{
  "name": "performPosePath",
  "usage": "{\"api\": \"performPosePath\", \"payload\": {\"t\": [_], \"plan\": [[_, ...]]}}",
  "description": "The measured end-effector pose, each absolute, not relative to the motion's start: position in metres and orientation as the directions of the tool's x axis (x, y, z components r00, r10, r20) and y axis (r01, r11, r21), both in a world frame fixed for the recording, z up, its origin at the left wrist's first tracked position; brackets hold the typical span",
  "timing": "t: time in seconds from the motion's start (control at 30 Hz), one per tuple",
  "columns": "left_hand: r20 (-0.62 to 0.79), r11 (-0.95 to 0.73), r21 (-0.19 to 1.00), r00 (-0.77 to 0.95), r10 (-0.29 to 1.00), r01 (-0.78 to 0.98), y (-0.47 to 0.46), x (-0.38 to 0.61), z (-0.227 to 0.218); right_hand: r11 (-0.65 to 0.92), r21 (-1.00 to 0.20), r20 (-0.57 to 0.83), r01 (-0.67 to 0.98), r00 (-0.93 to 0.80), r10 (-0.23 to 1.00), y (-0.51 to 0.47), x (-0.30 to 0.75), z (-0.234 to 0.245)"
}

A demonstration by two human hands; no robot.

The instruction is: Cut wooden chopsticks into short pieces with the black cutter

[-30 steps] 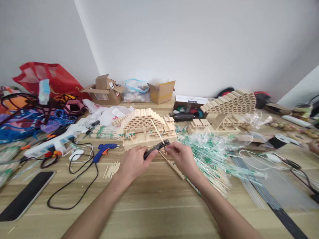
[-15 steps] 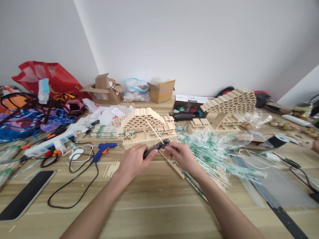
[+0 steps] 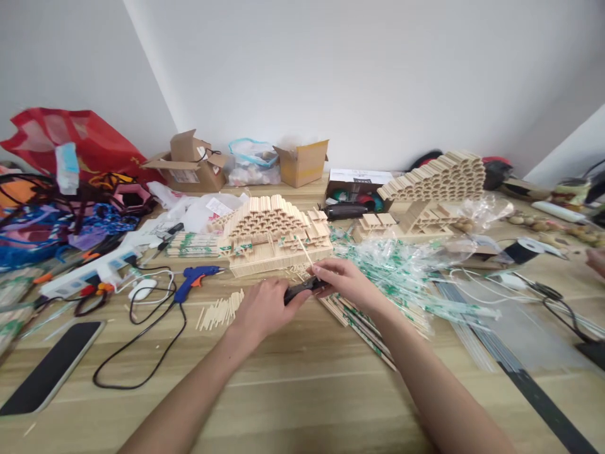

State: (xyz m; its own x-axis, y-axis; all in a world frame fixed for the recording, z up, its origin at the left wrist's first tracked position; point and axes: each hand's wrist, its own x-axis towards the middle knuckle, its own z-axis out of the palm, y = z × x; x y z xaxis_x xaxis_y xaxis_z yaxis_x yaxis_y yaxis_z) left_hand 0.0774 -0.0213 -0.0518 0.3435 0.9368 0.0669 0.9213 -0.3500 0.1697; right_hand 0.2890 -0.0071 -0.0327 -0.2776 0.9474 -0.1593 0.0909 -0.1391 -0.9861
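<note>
My left hand (image 3: 265, 310) curls around a slim black hand tool (image 3: 302, 291), while my right hand (image 3: 346, 284) pinches a thin pale wooden stick (image 3: 308, 257) against its tip. A tiered model of pale wooden sticks (image 3: 270, 234) stands at 12 o'clock, and a blue hot-glue gun (image 3: 196, 278) lies at 10 o'clock.

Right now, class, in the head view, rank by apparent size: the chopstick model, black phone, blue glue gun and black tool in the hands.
Chopstick model, black phone: too close to rank, the phone being nearer the camera.
Then blue glue gun.
Then black tool.
</note>
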Motion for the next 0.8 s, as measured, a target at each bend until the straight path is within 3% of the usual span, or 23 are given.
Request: {"api": "performPosePath", "payload": {"t": [0.2, 0.37, 0.47, 0.63, 0.8], "plan": [[0.015, -0.352, 0.150, 0.353, 0.935, 0.924, -0.024, 0.083, -0.050, -0.141, -0.979, -0.176, 0.148, -0.264, 0.948, -0.004, 0.284, -0.043], [-0.021, -0.201, 0.132, 0.205, 0.979, 0.971, -0.009, 0.065, -0.041, -0.062, -0.995, -0.068, 0.084, -0.065, 0.996, -0.007, 0.284, -0.038], [0.050, -0.108, 0.287, 0.097, 0.994, 0.952, 0.001, 0.047, -0.032, -0.069, -0.997, -0.071, 0.025, -0.097, 0.993, -0.010, 0.283, -0.036], [0.241, -0.210, 0.706, 0.050, 0.969, 0.677, -0.001, 0.037, -0.023, -0.147, -0.989, -0.135, -0.008, -0.349, 0.927, -0.019, 0.273, -0.036], [0.266, -0.247, 0.842, 0.028, 0.964, 0.479, -0.006, 0.047, -0.027, -0.159, -0.985, -0.170, 0.067, -0.550, 0.818, -0.032, 0.261, -0.035]]}}
